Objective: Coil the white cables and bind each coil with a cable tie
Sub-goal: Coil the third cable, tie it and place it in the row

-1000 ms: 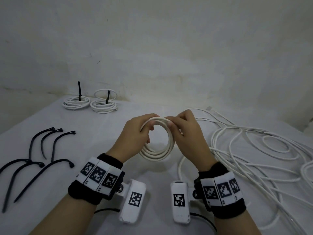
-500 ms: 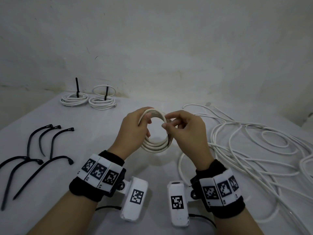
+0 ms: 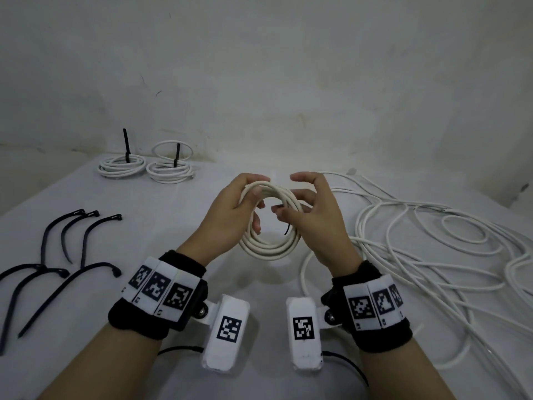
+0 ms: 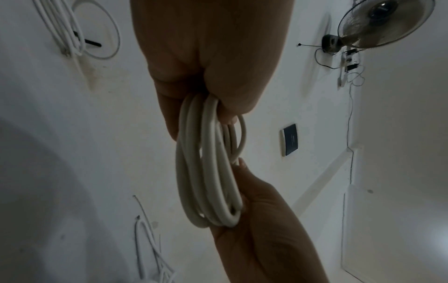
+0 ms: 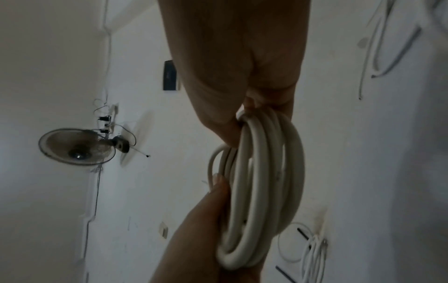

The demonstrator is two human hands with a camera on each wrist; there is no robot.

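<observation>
A coil of white cable [image 3: 268, 249] hangs upright in the air above the table [image 3: 173, 226], held between both hands. My left hand [image 3: 253, 186] grips its upper left, thumb in front and fingers curled over the top. My right hand [image 3: 288, 197] has its lower fingers hooked through the loop on the right side, while the index finger and thumb stand lifted off the top. A short thin dark strand shows below these fingers; I cannot tell what it is. In the wrist views the coil [image 4: 208, 181] [image 5: 261, 191] runs edge-on from one hand to the other.
Two bound coils [image 3: 121, 166] [image 3: 170, 168] with upright black ties lie at the back left by the wall. Several loose black cable ties [image 3: 72, 235] lie on the left. A tangle of loose white cable [image 3: 418, 241] covers the right side.
My right hand left its pinch at the top of the coil. Its lower fingers went through the loop and its index finger lifted away. The left hand kept its grip.
</observation>
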